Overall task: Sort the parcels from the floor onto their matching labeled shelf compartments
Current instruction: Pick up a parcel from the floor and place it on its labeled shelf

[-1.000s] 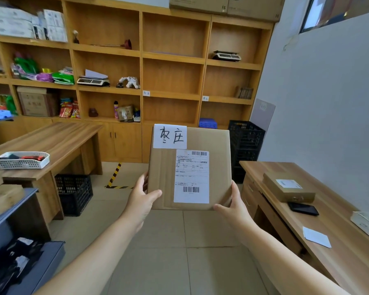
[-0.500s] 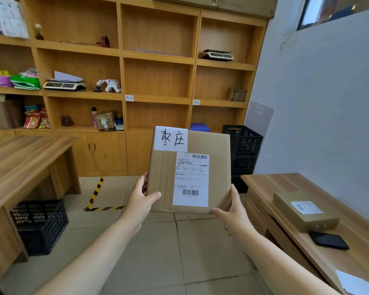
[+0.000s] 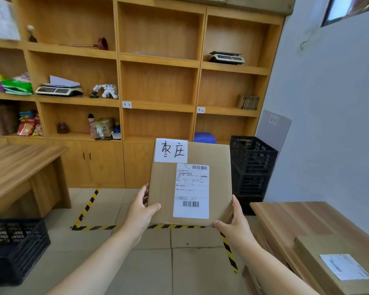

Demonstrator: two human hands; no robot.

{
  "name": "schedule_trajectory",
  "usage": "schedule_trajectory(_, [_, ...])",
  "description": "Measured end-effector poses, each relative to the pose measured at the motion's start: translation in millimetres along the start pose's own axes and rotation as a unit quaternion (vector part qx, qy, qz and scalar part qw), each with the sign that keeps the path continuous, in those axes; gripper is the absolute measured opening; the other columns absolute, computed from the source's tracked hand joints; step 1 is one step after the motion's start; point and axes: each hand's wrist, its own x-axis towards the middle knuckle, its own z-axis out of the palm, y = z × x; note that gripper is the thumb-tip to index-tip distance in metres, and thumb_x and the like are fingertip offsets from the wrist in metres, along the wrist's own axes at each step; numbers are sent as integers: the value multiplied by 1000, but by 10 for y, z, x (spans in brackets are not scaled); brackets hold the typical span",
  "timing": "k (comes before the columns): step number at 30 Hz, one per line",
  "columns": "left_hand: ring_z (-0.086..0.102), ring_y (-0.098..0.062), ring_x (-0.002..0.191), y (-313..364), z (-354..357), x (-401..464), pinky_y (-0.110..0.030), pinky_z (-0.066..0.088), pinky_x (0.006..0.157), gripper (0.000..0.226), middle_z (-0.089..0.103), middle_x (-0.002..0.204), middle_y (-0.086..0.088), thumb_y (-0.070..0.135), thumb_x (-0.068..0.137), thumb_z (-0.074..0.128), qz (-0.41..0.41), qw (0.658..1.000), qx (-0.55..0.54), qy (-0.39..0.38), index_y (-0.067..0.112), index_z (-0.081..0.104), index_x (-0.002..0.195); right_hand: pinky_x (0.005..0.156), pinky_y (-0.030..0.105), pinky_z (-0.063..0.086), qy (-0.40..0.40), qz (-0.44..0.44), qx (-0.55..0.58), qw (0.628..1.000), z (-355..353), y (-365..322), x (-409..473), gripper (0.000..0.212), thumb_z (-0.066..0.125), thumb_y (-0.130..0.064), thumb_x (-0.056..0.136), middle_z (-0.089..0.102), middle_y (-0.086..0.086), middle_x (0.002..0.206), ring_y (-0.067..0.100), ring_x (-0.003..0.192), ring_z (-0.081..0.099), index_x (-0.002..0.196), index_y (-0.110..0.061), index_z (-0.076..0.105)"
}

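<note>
A flat brown cardboard parcel (image 3: 190, 184) is held upright in the air in front of the person, facing the camera, above the tiled floor (image 3: 179, 269) and its yellow-and-black striped tape (image 3: 94, 227). A white handwritten paper tag (image 3: 171, 150) sits at its upper left corner and a white printed shipping label with barcodes (image 3: 191, 191) covers its middle. The left hand (image 3: 140, 211) clasps the lower left edge, thumb across the front face and the other fingers hidden behind the box. The right hand (image 3: 235, 223) clasps the lower right corner, thumb lying along the bottom edge, fingers wrapped behind. Behind the parcel stands a tall wooden shelving unit (image 3: 158, 81); two small white labels, one (image 3: 127, 104) on the middle column and one (image 3: 201, 110) on the right column, are stuck to its shelf edges. A stack of black plastic crates (image 3: 251, 167) stands to the right, and a second cardboard parcel (image 3: 337, 267) lies on the wooden desk (image 3: 290, 218) at lower right
</note>
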Motion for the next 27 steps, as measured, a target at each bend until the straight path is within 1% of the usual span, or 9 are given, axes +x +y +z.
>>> schedule_trajectory(2, [47,-16,118,9,176,284,-28,43,87,73,44,139,-1,6,85,60,-9,1000,-2,12,27,24,144,98,30,37,-13,-3,-2,1000,-124,9,371,95,68,-7,79,41,-9,135,11,120,38,148,-35,9])
schedule_trajectory(4, [48,-16,116,-4,323,536,-23,45,81,71,47,134,1,7,85,60,-11,1000,1,22,28,26,143,98,30,36,-30,-3,1,1000,-209,47,736,95,67,-4,79,39,-9,134,9,118,36,148,-34,8])
schedule_trajectory(7, [47,-13,113,-66,452,844,-17,41,73,66,50,126,4,5,86,59,-20,999,5,43,26,30,141,91,24,37,-61,-4,7,998,-223,147,1226,94,67,-1,79,39,-11,129,9,117,36,148,-32,10])
schedule_trajectory(9, [46,-11,112,-139,462,1051,-19,41,78,65,49,123,5,6,86,59,-32,998,15,55,25,31,141,90,25,38,-80,-4,-4,997,-150,226,1514,94,68,-2,78,41,-9,131,10,117,37,147,-32,11])
schedule_trajectory(12, [43,-11,114,-240,417,1404,-26,39,90,66,45,129,4,8,86,60,-43,996,31,66,24,29,142,101,33,38,-93,6,-14,996,15,336,1923,95,70,-7,77,40,-6,139,12,122,36,147,-32,12])
schedule_trajectory(14, [42,-10,113,-310,357,1670,-27,38,92,65,43,131,3,8,87,59,-49,996,47,63,24,28,142,106,39,39,-105,21,-14,994,142,378,2184,95,70,-8,77,40,-5,140,15,125,37,148,-31,10])
schedule_trajectory(17, [43,-12,116,-448,209,2140,-31,40,95,63,41,139,1,12,88,57,-59,995,61,50,27,29,142,105,43,42,-114,31,-15,993,373,398,2610,94,69,-8,77,42,-4,137,17,122,41,147,-32,12])
schedule_trajectory(23, [47,-14,116,-660,-187,3254,-35,43,98,65,47,130,5,14,86,60,-78,995,52,23,27,29,142,108,39,34,-113,37,-14,993,938,281,3575,92,69,-5,79,40,-2,141,13,119,39,149,-26,12])
schedule_trajectory(27, [42,-12,114,-685,-382,3972,-34,38,99,71,45,131,3,9,86,60,-78,996,49,-3,25,23,144,110,40,31,-101,43,-14,994,1303,185,4203,95,68,-4,80,36,-1,146,18,130,36,149,-25,7])
